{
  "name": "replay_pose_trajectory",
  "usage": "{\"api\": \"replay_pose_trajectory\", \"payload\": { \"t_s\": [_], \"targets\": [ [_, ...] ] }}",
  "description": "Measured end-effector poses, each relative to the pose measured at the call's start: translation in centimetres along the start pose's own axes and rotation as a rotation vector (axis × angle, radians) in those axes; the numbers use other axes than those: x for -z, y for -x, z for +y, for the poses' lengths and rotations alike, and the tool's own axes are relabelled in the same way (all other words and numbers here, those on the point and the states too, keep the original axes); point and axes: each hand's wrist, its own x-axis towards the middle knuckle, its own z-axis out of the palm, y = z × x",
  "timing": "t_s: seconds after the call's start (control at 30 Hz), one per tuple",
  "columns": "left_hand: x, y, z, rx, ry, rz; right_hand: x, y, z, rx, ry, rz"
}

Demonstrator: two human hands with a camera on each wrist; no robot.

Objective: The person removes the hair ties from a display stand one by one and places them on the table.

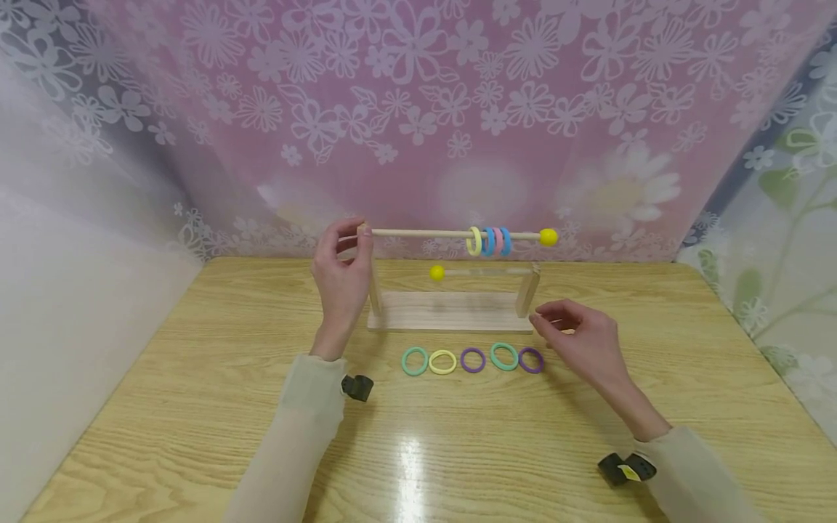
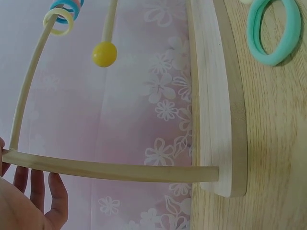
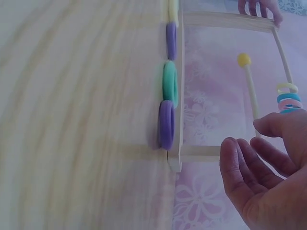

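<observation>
My left hand (image 1: pixel 343 265) pinches the top of the left post of a wooden stand (image 1: pixel 451 312), where the upper rod (image 1: pixel 418 233) starts. On that rod hang a yellow hair tie (image 1: pixel 469 243), two blue ones and a pink one (image 1: pixel 499 241), short of the yellow end ball (image 1: pixel 548 237). A lower rod from the right post ends in another yellow ball (image 1: pixel 437 273) and carries no hair tie. My right hand (image 1: pixel 582 338), fingers loosely bent and holding nothing, hovers beside the stand's right end; the right wrist view shows a gap between thumb and fingers (image 3: pixel 232 163).
In front of the stand lies a row of hair ties on the wooden table (image 1: pixel 216 421): green (image 1: pixel 415 373), yellow (image 1: pixel 442 373), purple (image 1: pixel 473 370), green (image 1: pixel 505 368) and purple (image 1: pixel 532 371). A flowered pink curtain (image 1: pixel 418 174) hangs behind the table.
</observation>
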Motion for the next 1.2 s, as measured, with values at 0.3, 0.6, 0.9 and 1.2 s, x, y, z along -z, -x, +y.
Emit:
{"api": "replay_pose_trajectory", "payload": {
  "t_s": [0.3,0.6,0.9,1.2],
  "targets": [
    [0.0,-0.2,-1.5,-0.036,-0.011,0.003,-0.2,-0.9,-1.2,-0.006,-0.057,0.015],
    [0.1,-0.4,-2.1,-0.060,-0.008,-0.004,-0.5,-1.4,-1.4,0.000,-0.072,0.052],
    [0.0,-0.4,-2.0,-0.044,-0.003,0.000,-0.7,-1.8,-2.4,0.026,-0.168,0.077],
    [-0.3,-0.4,-2.0,-0.016,-0.004,0.011,-1.2,-2.4,-3.1,0.050,-0.155,0.144]
  ]
}}
